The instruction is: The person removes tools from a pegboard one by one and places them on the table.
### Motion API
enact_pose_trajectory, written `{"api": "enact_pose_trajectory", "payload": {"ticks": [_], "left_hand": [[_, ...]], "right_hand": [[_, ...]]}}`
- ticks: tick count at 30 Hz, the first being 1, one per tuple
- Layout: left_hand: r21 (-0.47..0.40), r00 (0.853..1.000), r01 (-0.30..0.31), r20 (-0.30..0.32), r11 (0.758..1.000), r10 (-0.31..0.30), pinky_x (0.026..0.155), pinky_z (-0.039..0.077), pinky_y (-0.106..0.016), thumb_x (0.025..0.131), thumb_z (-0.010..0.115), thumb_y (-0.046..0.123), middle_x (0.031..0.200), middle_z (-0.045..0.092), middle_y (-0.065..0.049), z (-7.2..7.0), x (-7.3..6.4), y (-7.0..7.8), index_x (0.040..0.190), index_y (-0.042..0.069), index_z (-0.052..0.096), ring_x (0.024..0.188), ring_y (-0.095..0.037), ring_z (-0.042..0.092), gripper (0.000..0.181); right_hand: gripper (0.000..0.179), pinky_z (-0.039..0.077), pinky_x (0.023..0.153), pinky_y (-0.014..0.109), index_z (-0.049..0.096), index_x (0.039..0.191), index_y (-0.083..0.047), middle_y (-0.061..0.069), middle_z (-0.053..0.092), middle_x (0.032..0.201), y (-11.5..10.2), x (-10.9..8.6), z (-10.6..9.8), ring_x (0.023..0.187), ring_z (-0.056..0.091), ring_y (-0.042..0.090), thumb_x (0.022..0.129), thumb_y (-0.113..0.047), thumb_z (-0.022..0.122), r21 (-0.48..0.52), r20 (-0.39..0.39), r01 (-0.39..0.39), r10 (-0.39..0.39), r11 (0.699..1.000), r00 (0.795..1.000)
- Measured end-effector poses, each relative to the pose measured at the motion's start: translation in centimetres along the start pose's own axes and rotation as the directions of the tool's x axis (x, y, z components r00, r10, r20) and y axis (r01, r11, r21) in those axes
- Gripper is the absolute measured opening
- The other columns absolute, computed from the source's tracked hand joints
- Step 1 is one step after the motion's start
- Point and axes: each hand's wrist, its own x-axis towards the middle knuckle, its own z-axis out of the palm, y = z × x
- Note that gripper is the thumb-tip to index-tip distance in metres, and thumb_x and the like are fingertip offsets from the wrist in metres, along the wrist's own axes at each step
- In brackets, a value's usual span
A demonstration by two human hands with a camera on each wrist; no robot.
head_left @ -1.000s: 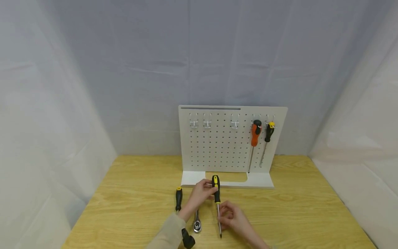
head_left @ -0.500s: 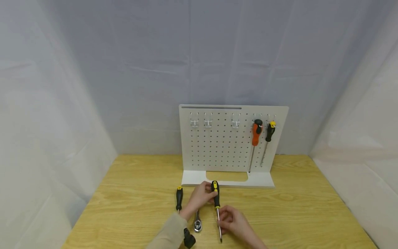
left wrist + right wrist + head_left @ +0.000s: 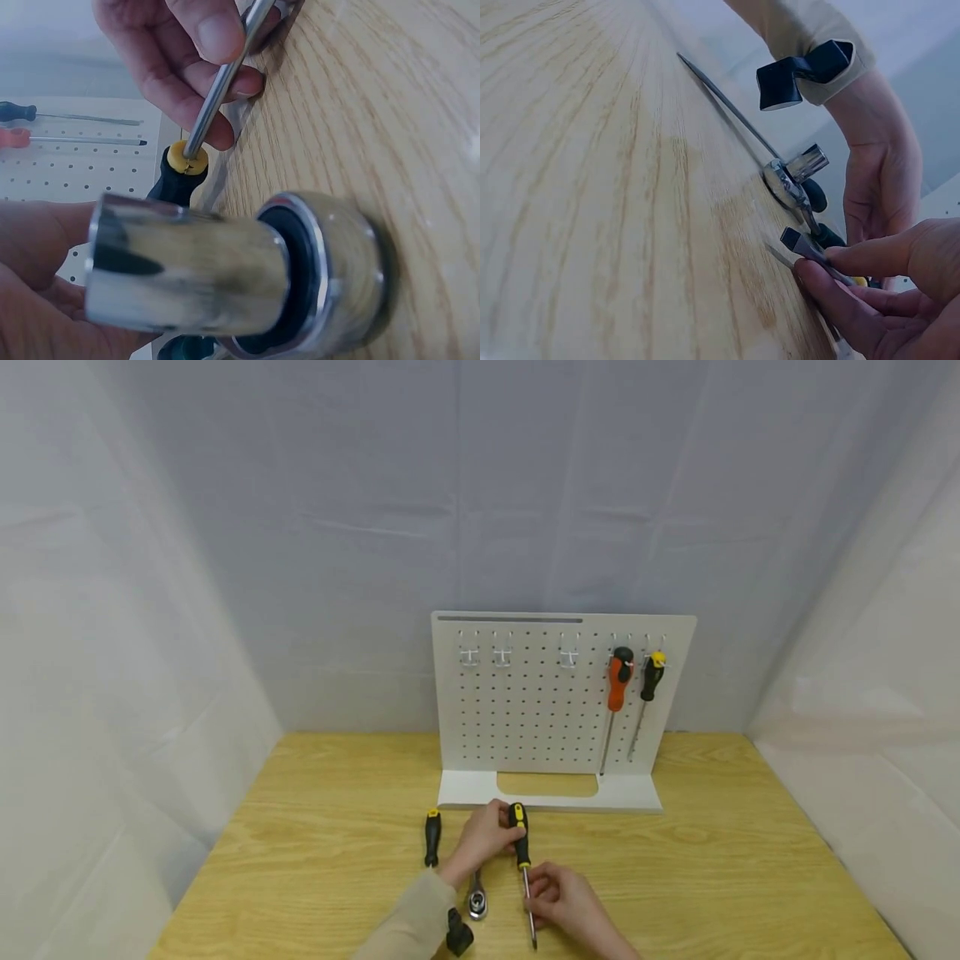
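a flat-tipped black and yellow screwdriver [image 3: 524,863] is held over the table [image 3: 720,877], handle [image 3: 522,850] toward the pegboard [image 3: 530,718].

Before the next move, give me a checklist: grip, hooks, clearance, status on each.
1. Left hand on the handle of the held screwdriver: ok, gripping it.
2. Right hand on its shaft: ok, pinching it.
3. Free hooks on the board: ok, three hold nothing.
4. Orange screwdriver and yellow-capped screwdriver hung up: ok, both at the board's right.
5. Table clear beside the left hand: not ok, the ratchet and the loose screwdriver lie close by.
6. Handle end off the board's foot: cannot tell, they overlap in the head view.
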Motion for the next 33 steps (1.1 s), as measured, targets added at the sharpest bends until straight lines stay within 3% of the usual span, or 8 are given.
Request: {"api": "enact_pose_trajectory", "payload": {"ticks": [12,21,33], "left_hand": [[0.093,0.999,-0.018,-0.025,0.996,0.020,0.055,0.058,-0.024,0.085,0.080,0.003,0.090,0.067,-0.013,0.2,0.1,-0.3,0.116,-0.009,0.058,0.067,-0.015,0.064,0.040],[0.147,1.000,-0.010,-0.018,0.989,0.012,0.055,0.058,-0.027,0.084,0.081,0.004,0.085,0.066,-0.011,-0.1,-0.2,-0.1,0.116,-0.011,0.058,0.064,-0.016,0.063,0.043],[0.143,1.000,-0.022,0.005,0.989,0.022,0.056,0.058,-0.026,0.083,0.082,0.005,0.087,0.070,-0.013,0.0,-0.3,-0.2,0.120,-0.012,0.059,0.064,-0.016,0.065,0.045]], "right_hand": [[0.028,0.062,0.059,0.031,0.061,0.109,0.008,0.004,0.062,0.087,-0.4,-0.1,0.3,0.074,0.066,0.014,0.084,0.006,0.074,-0.040,-0.016,-0.053,0.053,0.998,0.999],[0.028,0.059,0.053,0.025,0.062,0.105,0.008,0.002,0.062,0.083,-0.8,-0.3,0.8,0.070,0.064,0.014,0.081,0.006,0.075,-0.131,-0.036,-0.010,0.005,0.991,0.999],[0.028,0.054,0.053,0.024,0.063,0.106,0.003,0.000,0.062,0.082,-1.4,-0.3,1.4,0.067,0.062,0.012,0.082,0.001,0.076,-0.236,-0.066,-0.084,0.071,0.968,0.995]]}}
